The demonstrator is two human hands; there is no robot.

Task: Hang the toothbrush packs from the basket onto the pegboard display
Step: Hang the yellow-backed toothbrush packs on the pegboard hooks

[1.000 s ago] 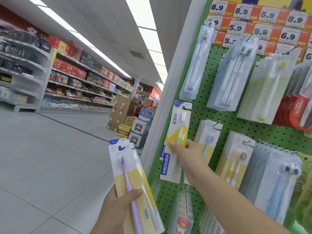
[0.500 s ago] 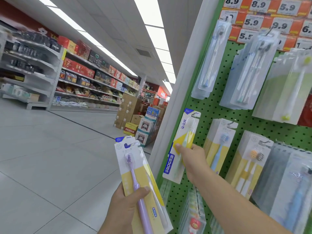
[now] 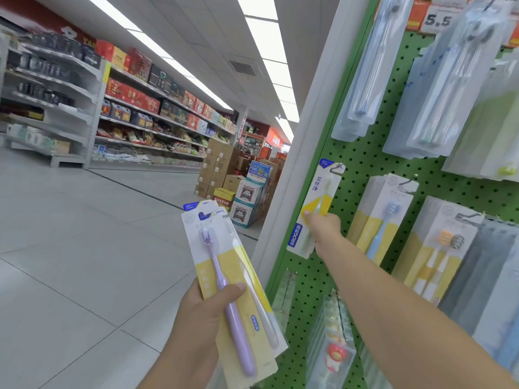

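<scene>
Now: right hand point(image 3: 323, 227) outstretched, pinching yellow toothbrush pack point(image 3: 316, 209), its top at a peg point(image 3: 337, 167) on green pegboard point(image 3: 362, 161) | left hand point(image 3: 206, 307) raised, thumb clamping fanned toothbrush packs point(image 3: 224, 265) | other packs hang alongside.

a green pegboard point(image 3: 362, 161) carries rows of hanging toothbrush packs point(image 3: 376, 220) on metal hooks point(image 3: 405, 181), with orange price tags point(image 3: 438, 19) along its top.

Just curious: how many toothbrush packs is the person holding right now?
At least 3: one in the right hand at the peg, and two fanned in the left hand; more may hide behind.
</scene>
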